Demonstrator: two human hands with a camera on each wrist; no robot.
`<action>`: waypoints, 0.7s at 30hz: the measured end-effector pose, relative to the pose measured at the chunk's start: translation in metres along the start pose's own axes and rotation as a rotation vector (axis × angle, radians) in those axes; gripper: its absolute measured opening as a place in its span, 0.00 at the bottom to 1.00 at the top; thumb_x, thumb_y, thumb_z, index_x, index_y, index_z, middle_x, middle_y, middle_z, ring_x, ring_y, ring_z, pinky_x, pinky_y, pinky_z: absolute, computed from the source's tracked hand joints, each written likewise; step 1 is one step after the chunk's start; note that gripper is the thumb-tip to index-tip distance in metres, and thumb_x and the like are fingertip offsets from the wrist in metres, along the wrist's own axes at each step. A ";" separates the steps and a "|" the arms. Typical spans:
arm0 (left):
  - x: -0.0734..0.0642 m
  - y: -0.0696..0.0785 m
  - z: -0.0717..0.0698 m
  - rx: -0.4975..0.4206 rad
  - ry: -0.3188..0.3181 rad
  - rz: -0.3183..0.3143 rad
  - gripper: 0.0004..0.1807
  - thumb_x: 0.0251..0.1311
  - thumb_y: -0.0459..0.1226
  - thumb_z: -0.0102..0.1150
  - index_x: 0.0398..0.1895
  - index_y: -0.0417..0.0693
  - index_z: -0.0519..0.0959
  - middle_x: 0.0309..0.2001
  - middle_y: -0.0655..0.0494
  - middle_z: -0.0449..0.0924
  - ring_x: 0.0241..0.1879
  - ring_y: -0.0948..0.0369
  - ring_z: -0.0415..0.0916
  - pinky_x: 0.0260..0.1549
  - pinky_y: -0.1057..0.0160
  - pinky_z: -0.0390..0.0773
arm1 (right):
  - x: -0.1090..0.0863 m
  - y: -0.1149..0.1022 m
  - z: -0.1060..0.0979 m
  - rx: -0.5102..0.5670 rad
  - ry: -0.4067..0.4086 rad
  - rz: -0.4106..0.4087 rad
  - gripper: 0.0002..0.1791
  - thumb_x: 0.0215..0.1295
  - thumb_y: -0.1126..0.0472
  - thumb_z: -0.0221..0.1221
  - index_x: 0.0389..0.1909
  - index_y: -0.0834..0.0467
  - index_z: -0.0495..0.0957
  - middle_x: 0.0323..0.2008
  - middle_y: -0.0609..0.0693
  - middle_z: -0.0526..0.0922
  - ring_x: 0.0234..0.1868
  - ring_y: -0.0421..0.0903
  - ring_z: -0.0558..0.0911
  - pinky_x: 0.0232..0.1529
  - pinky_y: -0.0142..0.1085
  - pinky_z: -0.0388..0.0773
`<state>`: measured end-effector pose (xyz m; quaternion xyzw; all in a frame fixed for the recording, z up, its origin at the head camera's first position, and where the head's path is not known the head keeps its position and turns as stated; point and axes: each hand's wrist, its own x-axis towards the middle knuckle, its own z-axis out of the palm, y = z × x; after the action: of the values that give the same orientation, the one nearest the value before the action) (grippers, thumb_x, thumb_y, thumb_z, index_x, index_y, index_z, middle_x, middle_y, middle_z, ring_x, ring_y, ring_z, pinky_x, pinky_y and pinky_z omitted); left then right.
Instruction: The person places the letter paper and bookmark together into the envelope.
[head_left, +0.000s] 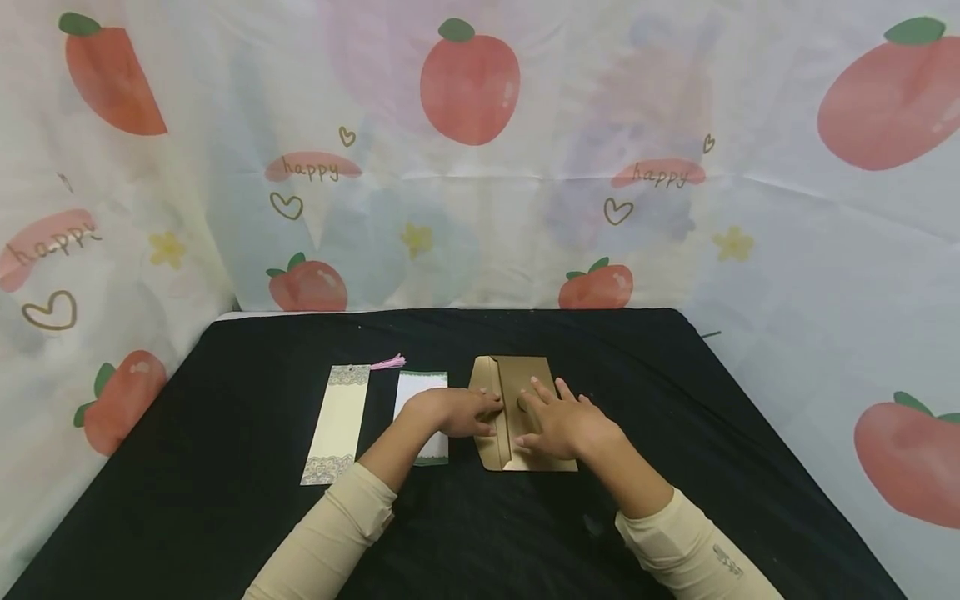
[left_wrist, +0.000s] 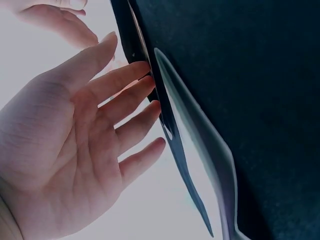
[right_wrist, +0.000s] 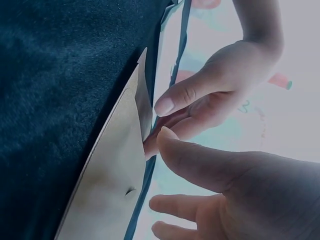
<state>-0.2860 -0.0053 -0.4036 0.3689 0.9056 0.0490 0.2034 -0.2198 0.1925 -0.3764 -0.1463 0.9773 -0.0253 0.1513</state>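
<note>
A gold paper envelope (head_left: 536,371) lies on the black cloth, its pointed flap (head_left: 486,372) spread out toward the left. Fingers of my left hand (head_left: 453,412) reach over that flap near the fold, relaxed and slightly bent, with nothing gripped. My right hand (head_left: 566,425) is spread above the envelope's body, thumb pointing at the fold. In the right wrist view the envelope (right_wrist: 110,170) shows a small slit, and the flap edge stands raised by the left fingertips. Under my left wrist, partly hidden, is a white card (head_left: 422,383) with green edging.
Left of the card lies a long cream bookmark (head_left: 341,421) with patterned ends and a pink tassel (head_left: 388,362). The black cloth (head_left: 480,533) covers the table. Behind and at both sides hangs a white curtain (head_left: 525,208) printed with fruit.
</note>
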 end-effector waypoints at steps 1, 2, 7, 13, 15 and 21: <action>-0.001 -0.001 0.000 -0.008 0.003 0.001 0.33 0.77 0.50 0.55 0.80 0.52 0.64 0.79 0.55 0.59 0.78 0.57 0.53 0.73 0.56 0.58 | 0.000 0.000 0.000 0.000 -0.002 -0.002 0.44 0.73 0.39 0.60 0.80 0.58 0.59 0.81 0.61 0.51 0.78 0.69 0.50 0.69 0.69 0.57; -0.001 -0.002 0.000 -0.014 0.006 0.005 0.33 0.77 0.50 0.56 0.80 0.51 0.65 0.79 0.54 0.59 0.78 0.57 0.53 0.73 0.56 0.58 | 0.001 -0.001 0.000 -0.002 -0.002 -0.006 0.44 0.73 0.39 0.60 0.80 0.58 0.59 0.81 0.61 0.51 0.78 0.69 0.50 0.68 0.69 0.57; -0.003 -0.005 -0.001 -0.038 0.018 0.032 0.32 0.77 0.48 0.56 0.78 0.47 0.66 0.79 0.52 0.59 0.77 0.55 0.55 0.73 0.56 0.59 | 0.005 -0.001 0.003 -0.001 -0.003 -0.027 0.43 0.73 0.40 0.61 0.79 0.59 0.61 0.80 0.62 0.52 0.77 0.70 0.51 0.68 0.69 0.58; 0.000 -0.010 0.000 -0.025 0.001 0.037 0.33 0.77 0.48 0.55 0.79 0.48 0.65 0.79 0.52 0.58 0.77 0.56 0.54 0.73 0.56 0.59 | 0.010 -0.003 0.009 0.012 -0.023 -0.020 0.42 0.73 0.40 0.61 0.79 0.58 0.62 0.80 0.60 0.53 0.78 0.69 0.51 0.68 0.69 0.58; 0.001 -0.010 -0.001 -0.022 -0.005 0.028 0.33 0.77 0.49 0.55 0.80 0.48 0.64 0.80 0.52 0.57 0.77 0.55 0.54 0.73 0.56 0.59 | 0.011 -0.003 0.009 0.014 -0.028 -0.019 0.42 0.73 0.40 0.61 0.79 0.58 0.62 0.80 0.60 0.54 0.78 0.69 0.51 0.68 0.69 0.58; 0.002 -0.012 -0.003 0.001 -0.012 0.003 0.33 0.78 0.49 0.54 0.80 0.48 0.64 0.80 0.51 0.56 0.76 0.53 0.57 0.72 0.55 0.61 | 0.015 -0.001 0.012 0.006 -0.020 -0.026 0.43 0.74 0.40 0.60 0.81 0.55 0.59 0.80 0.62 0.52 0.77 0.70 0.51 0.68 0.69 0.58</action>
<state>-0.2963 -0.0121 -0.4043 0.3705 0.9039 0.0464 0.2085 -0.2292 0.1867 -0.3918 -0.1588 0.9737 -0.0287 0.1610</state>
